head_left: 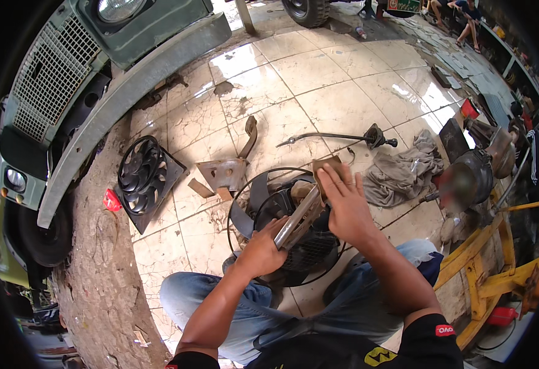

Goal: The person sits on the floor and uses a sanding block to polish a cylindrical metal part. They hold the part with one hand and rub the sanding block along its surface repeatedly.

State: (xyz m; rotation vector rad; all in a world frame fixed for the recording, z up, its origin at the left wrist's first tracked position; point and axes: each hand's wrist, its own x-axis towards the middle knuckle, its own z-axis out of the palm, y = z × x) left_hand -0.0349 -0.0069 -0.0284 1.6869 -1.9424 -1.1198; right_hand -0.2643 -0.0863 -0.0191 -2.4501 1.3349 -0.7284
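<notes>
My left hand [262,251] grips the lower end of a metal part [300,218] with a shiny flat edge, tilted up to the right. Under my right hand [346,203], a brown piece of sandpaper [327,163] is pressed against the part's upper end; its fingers lie nearly straight over the sheet. Below both hands, between my knees, sits a black fan [309,255] with a thin round wire ring. Just beyond it on the tiles lies a rusty bracket with a pedal-like arm [223,173]. The part's far side is hidden by my hands.
A second black fan [143,178] rests at left near a green vehicle's grey bumper [140,80]. To the right are a lever with a black base [343,136], a crumpled grey cloth [402,172] and a yellow metal frame [475,270]. People sit far right.
</notes>
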